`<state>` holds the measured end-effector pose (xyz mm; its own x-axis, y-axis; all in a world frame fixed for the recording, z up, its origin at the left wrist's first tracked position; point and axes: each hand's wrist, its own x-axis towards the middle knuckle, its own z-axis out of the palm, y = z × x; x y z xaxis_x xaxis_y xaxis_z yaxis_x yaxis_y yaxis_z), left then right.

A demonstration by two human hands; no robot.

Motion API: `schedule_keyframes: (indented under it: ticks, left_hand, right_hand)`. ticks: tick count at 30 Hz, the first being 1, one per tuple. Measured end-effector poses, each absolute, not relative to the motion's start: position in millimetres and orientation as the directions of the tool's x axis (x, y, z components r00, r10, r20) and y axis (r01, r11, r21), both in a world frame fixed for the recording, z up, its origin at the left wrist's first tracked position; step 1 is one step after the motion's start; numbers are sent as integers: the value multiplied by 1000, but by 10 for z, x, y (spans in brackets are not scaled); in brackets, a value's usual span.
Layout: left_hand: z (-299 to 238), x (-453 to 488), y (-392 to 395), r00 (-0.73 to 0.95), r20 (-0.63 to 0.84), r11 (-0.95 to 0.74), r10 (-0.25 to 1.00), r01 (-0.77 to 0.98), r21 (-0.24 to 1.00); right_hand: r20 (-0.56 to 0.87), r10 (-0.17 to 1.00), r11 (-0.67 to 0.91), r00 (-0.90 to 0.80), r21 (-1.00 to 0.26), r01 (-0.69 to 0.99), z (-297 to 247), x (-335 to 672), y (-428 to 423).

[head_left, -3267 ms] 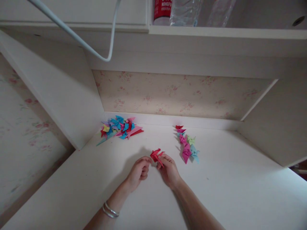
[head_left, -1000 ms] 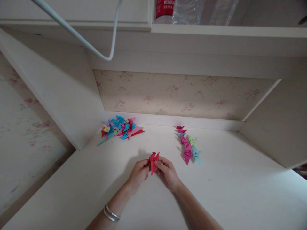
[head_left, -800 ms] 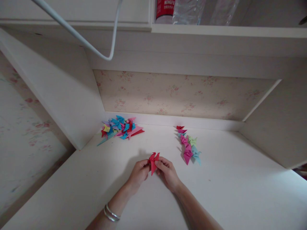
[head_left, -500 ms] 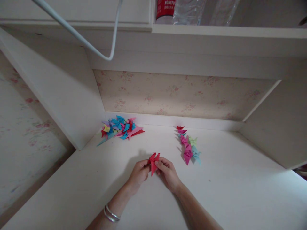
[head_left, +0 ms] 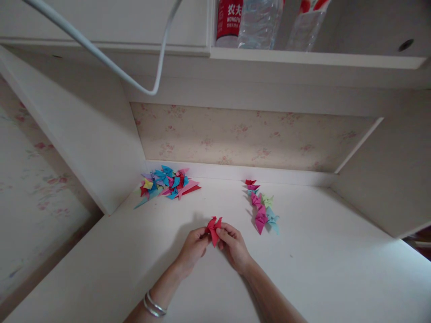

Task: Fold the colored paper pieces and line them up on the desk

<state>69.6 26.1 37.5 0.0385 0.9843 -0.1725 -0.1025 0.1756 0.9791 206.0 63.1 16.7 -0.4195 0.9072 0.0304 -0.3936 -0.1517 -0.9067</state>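
Note:
A red folded paper crane [head_left: 213, 231] is held between my two hands, low over the white desk [head_left: 323, 278]. My left hand [head_left: 195, 246] pinches its left side with the fingertips. On the other side my right hand [head_left: 234, 244] grips it, thumb on top. Ahead and to the right lies a loose row of paper cranes [head_left: 261, 220] in magenta, red, light blue and pale green. At the back left a heap of folded paper pieces [head_left: 171, 181] in blue, pink, red and yellow rests on the desk.
A white cable [head_left: 117, 72] hangs down at the upper left. Above the desk, a shelf [head_left: 303, 58] holds a red-labelled bottle [head_left: 229, 20] and clear plastic bottles [head_left: 259, 24]. White side panels [head_left: 84, 130] and a flowered back wall [head_left: 242, 134] enclose the desk.
The view has tilted up a little, so more of the shelf and bottles shows. Both hands keep their hold on the red crane, with hardly any movement.

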Motion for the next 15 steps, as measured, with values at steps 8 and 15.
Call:
schedule_keyframes:
  ticks: [8,15]
  left_hand:
    - [409,706,240,26,-121,121,992,-1,993]
    - [269,685,180,-80,-88,94,993,72,993]
  right_hand:
    - [-30,952,-164,-304,-889,-427,139,2090,579]
    - [0,999,-18,-46,-920,-390,265,2630,508]
